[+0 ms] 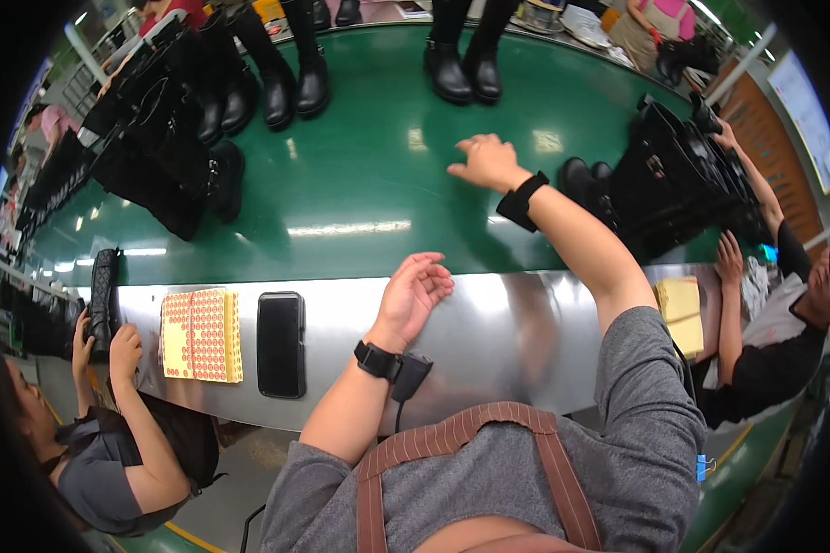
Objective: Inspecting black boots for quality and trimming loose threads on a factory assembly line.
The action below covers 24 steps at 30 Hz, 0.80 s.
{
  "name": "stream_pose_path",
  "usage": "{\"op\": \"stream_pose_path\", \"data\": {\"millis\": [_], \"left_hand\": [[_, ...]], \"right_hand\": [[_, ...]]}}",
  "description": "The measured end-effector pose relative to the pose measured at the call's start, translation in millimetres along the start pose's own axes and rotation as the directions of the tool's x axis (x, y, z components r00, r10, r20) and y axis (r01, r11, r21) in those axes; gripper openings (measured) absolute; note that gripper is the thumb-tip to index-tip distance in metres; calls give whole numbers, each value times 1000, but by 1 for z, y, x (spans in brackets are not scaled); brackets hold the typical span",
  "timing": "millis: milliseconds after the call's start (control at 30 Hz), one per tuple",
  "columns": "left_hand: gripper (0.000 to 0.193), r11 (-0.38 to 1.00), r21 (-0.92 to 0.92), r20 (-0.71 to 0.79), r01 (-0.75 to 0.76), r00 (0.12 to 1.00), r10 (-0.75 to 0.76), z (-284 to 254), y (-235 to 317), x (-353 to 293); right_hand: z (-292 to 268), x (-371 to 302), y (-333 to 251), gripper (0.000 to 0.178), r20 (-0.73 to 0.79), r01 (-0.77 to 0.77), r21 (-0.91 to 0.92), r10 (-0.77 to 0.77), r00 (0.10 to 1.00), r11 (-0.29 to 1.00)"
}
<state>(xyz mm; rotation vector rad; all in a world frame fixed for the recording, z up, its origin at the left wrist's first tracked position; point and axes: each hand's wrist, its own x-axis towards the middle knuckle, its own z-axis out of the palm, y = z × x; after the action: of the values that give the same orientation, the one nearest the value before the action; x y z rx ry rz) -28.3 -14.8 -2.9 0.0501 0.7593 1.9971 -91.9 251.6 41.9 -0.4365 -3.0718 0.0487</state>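
Note:
My right hand (491, 162) reaches out over the green conveyor belt (360, 175), fingers apart and holding nothing. Just right of that arm lie black boots (592, 187), partly behind the forearm. Beyond the hand, a pair of black boots (461, 76) stands upright at the far side. My left hand (413, 297) hovers over the steel ledge (489, 359) by the belt's near edge, loosely curled with its palm showing and nothing in it. Left of it on the ledge are a black phone (280, 345) and a stack of yellow sheets with red round stickers (194, 336).
More black boots stand or lie on the belt at far left (286, 88) and left (171, 175). A person at left holds a black quilted piece (103, 290). Someone at right reaches toward tall boots (687, 175), beside a yellow pad (680, 313). Other people work beyond the belt.

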Motion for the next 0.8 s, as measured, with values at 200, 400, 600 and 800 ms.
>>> {"op": "stream_pose_path", "data": {"millis": [200, 400, 600, 800], "left_hand": [[26, 999, 25, -54, -23, 998, 24, -16, -1, 3], [26, 997, 66, -48, -26, 998, 29, -14, 2, 1], [27, 990, 116, -33, -74, 996, 78, -6, 0, -1], [27, 950, 274, 32, -147, 989, 144, -4, -5, -3]], "right_hand": [[-68, -161, -46, 57, 74, 310, -77, -304, 950, 948], [-186, -224, 25, 60, -512, -80, -241, -56, 857, 967], [-243, -217, 153, 73, -20, -440, -148, 442, 897, 886], [-205, -188, 177, 68, -180, -276, 195, 311, 933, 941]]}}
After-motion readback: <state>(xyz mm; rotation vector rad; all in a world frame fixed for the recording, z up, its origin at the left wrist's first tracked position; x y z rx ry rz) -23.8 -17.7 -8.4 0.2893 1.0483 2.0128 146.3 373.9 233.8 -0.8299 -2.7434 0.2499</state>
